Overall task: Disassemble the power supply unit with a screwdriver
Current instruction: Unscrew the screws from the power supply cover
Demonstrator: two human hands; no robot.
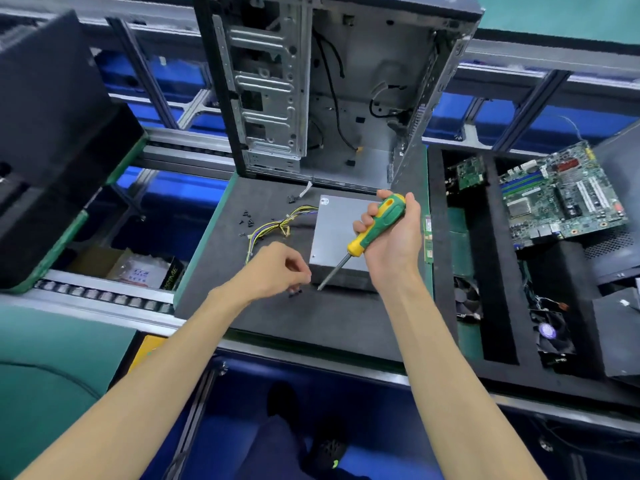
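- The screwdriver (375, 226) is gripped in the right hand (391, 237), fingers wrapped round its green and yellow handle; its tip is set at the near edge of the power supply (337, 233).
- The left hand (277, 270) is held with fingers curled, fingertips pinched just above small black screws (295, 293); whether one is held cannot be told.
- The power supply is laid flat on the dark surface (277, 323).

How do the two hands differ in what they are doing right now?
The right hand grips the green-and-yellow screwdriver, tip at the near edge of the power supply unit; the left hand holds no tool, its fingers curled loosely near small dark screws on the mat. The right hand is raised, the left lower. Both are bare.
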